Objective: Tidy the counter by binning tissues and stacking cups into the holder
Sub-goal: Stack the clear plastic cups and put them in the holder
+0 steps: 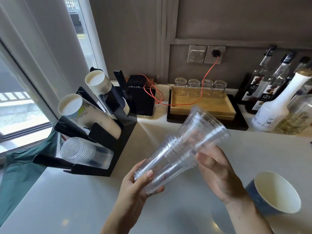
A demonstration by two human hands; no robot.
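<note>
A nested stack of clear plastic cups (182, 146) is held tilted above the white counter, rims pointing up and to the right. My left hand (140, 188) grips its narrow bottom end and my right hand (217, 173) wraps the wider upper part. To the left stands the black cup holder (125, 141), with two slanted rows of paper cups (94, 114) in its upper slots and clear plastic cups (84, 153) lying in the lowest slot. A blue paper cup (273, 195) stands open-mouthed at the right, beside my right wrist.
A wooden tray (202, 105) with upturned glasses sits at the back by the wall. Syrup bottles (270, 92) crowd the back right. A black device (143, 100) with a red cable lies behind the holder. A green bag (25, 159) hangs at the counter's left edge.
</note>
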